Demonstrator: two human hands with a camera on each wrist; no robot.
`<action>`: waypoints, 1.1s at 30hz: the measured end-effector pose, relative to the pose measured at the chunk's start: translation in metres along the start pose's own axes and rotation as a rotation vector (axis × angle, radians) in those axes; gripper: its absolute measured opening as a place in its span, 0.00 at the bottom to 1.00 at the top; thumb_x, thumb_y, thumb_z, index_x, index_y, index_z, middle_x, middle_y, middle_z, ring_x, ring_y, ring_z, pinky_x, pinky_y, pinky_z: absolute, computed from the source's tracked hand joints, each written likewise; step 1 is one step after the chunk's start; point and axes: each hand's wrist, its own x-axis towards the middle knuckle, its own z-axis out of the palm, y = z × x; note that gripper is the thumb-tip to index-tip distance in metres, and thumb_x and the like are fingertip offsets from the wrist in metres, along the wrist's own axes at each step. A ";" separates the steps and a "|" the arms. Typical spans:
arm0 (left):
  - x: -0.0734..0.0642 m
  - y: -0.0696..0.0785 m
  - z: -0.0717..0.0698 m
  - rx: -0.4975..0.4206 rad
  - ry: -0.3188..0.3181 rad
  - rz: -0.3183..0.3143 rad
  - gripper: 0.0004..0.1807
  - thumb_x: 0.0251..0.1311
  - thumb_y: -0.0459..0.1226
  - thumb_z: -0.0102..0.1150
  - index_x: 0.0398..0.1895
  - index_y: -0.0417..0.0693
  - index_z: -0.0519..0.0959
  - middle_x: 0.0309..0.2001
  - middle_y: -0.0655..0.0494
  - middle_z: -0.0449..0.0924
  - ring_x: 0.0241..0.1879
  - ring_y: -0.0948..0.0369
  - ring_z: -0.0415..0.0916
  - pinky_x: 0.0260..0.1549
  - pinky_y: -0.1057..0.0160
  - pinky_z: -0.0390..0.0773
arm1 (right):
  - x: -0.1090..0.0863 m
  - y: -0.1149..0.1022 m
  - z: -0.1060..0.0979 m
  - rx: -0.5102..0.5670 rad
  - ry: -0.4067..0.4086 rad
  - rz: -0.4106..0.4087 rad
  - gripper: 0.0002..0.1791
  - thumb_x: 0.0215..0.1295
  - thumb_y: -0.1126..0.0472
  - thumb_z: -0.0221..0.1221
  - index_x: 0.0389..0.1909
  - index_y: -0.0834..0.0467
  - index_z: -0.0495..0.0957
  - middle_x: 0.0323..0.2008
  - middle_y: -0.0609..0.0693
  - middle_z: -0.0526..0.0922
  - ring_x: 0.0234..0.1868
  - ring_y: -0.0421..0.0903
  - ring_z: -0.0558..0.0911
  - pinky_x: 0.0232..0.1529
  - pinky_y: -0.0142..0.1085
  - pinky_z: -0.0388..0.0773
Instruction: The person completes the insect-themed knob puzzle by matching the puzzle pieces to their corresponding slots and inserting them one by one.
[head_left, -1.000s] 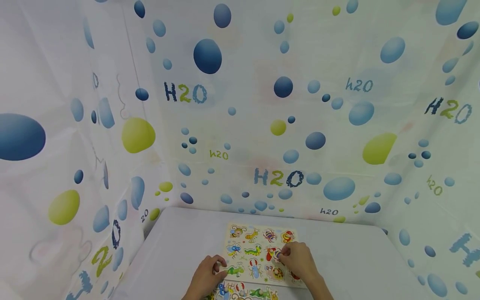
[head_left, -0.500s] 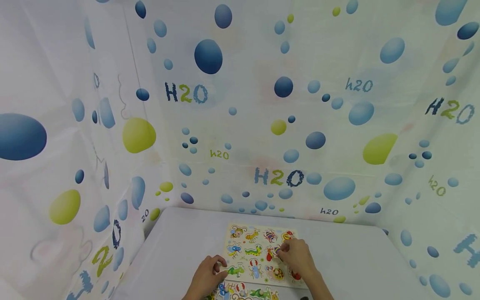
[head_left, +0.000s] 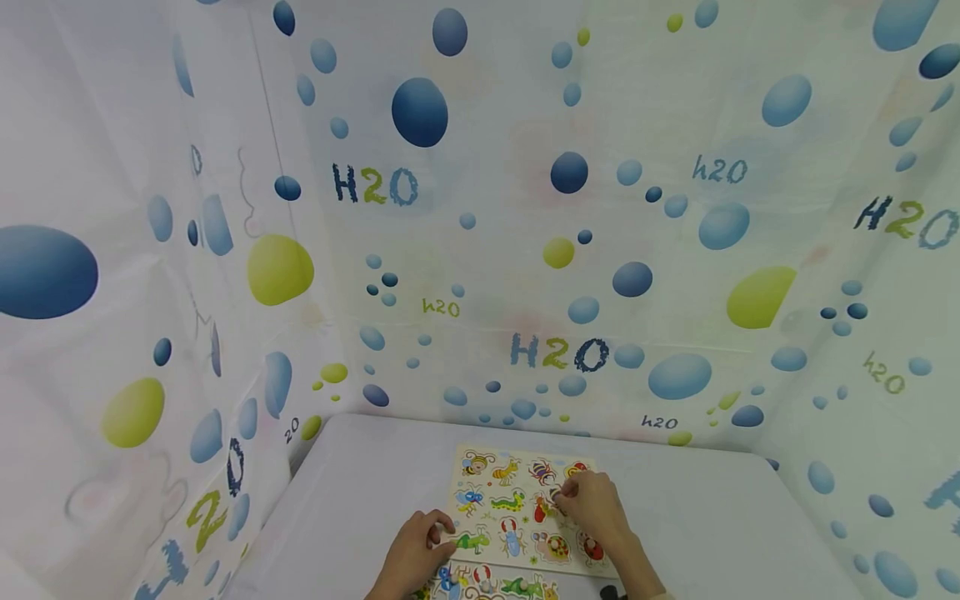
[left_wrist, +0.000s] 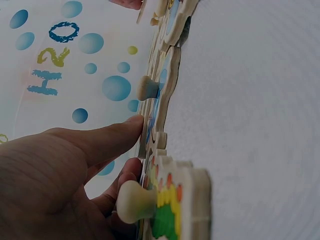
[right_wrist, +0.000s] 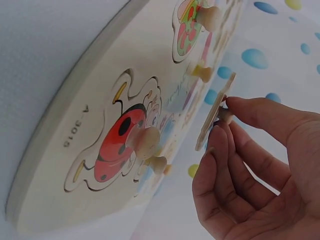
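Note:
A wooden insect puzzle board [head_left: 555, 568] lies on the table, filled with several colourful knobbed pieces. My right hand [head_left: 597, 510] is over the board's right side. In the right wrist view, its thumb and fingers pinch the knob of a thin puzzle piece [right_wrist: 204, 135], held tilted and apart from the board; its picture faces away. A ladybug piece [right_wrist: 120, 136] sits in its recess below. My left hand [head_left: 417, 546] is at the board's lower left edge, fingers loosely bent. The left wrist view shows a fingertip touching the edge, beside a green-and-yellow piece [left_wrist: 167, 210].
Below the board lie more knobbed insect pieces, among them a green grasshopper [head_left: 522, 587], cut off by the frame edge. A small dark object [head_left: 610, 592] shows near the right forearm. A white table [head_left: 352, 492] meets a bubble-printed curtain [head_left: 480, 250] behind.
My right hand has shifted slightly up, and the piece it holds has turned and now shows less. The ladybug piece is more uncovered. My left hand stays in place.

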 end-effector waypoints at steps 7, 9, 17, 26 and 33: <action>0.000 0.000 0.000 0.007 0.001 0.004 0.10 0.62 0.43 0.72 0.41 0.57 0.80 0.32 0.57 0.66 0.29 0.62 0.62 0.29 0.64 0.63 | 0.006 -0.002 0.000 -0.028 0.015 0.007 0.08 0.58 0.59 0.75 0.25 0.51 0.86 0.22 0.39 0.81 0.22 0.36 0.75 0.25 0.33 0.75; 0.000 0.000 0.000 0.008 0.002 0.003 0.10 0.62 0.43 0.72 0.41 0.57 0.80 0.32 0.58 0.66 0.29 0.62 0.62 0.29 0.64 0.63 | 0.008 -0.004 0.000 -0.034 0.030 -0.007 0.08 0.58 0.59 0.75 0.24 0.51 0.85 0.21 0.39 0.80 0.21 0.37 0.75 0.24 0.33 0.74; 0.000 0.000 0.000 0.004 0.001 -0.007 0.10 0.62 0.43 0.73 0.41 0.57 0.80 0.32 0.57 0.66 0.29 0.62 0.62 0.29 0.64 0.63 | 0.012 -0.007 0.002 -0.018 0.040 0.026 0.09 0.59 0.58 0.74 0.24 0.51 0.84 0.20 0.39 0.78 0.20 0.38 0.73 0.21 0.32 0.71; 0.001 0.001 -0.001 -0.012 -0.004 -0.029 0.10 0.62 0.44 0.73 0.41 0.57 0.80 0.33 0.57 0.66 0.30 0.61 0.63 0.29 0.63 0.63 | 0.017 -0.006 0.004 0.002 0.051 0.002 0.08 0.59 0.59 0.74 0.25 0.53 0.84 0.20 0.41 0.78 0.20 0.38 0.74 0.20 0.33 0.72; 0.001 0.000 -0.001 -0.005 -0.004 -0.020 0.10 0.61 0.44 0.73 0.41 0.57 0.81 0.32 0.58 0.67 0.30 0.62 0.63 0.29 0.64 0.63 | 0.020 -0.004 0.007 -0.002 0.059 0.021 0.09 0.59 0.59 0.74 0.25 0.53 0.84 0.20 0.41 0.79 0.20 0.38 0.74 0.21 0.33 0.72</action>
